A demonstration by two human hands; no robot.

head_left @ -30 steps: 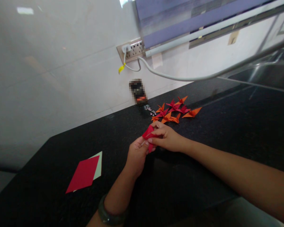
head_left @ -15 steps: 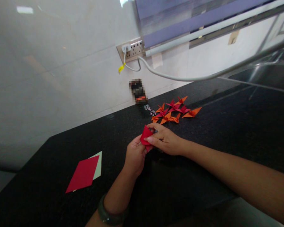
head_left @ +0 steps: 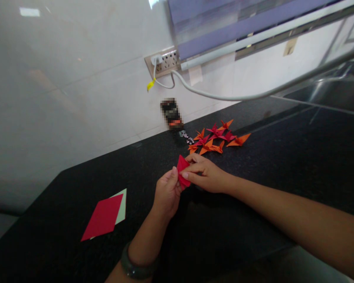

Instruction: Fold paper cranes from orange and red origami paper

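Note:
A small piece of folded red origami paper [head_left: 183, 177] is held between both hands above the dark counter. My left hand [head_left: 166, 193] grips its lower left side, thumb raised along the edge, a dark bangle on the wrist. From the right, my right hand [head_left: 205, 173] pinches the same paper with thumb and fingers; some fingertips are hidden behind it. Just beyond the hands lies a group of orange and red paper cranes [head_left: 207, 146]. To the left, a flat red paper sheet [head_left: 103, 217] rests over a pale green sheet [head_left: 122, 210].
A phone [head_left: 171, 114], blurred out, leans against the tiled wall with a beaded strap [head_left: 188, 138] beside it. A white cable [head_left: 218, 95] crosses over the right side of the counter [head_left: 253, 165] from near the wall socket [head_left: 165, 62]. A sink edge shows far right.
The folded red paper has shifted in the fingers and now looks narrower and more pointed. My left thumb has lifted from its face toward its edge. The cranes and flat sheets stay put.

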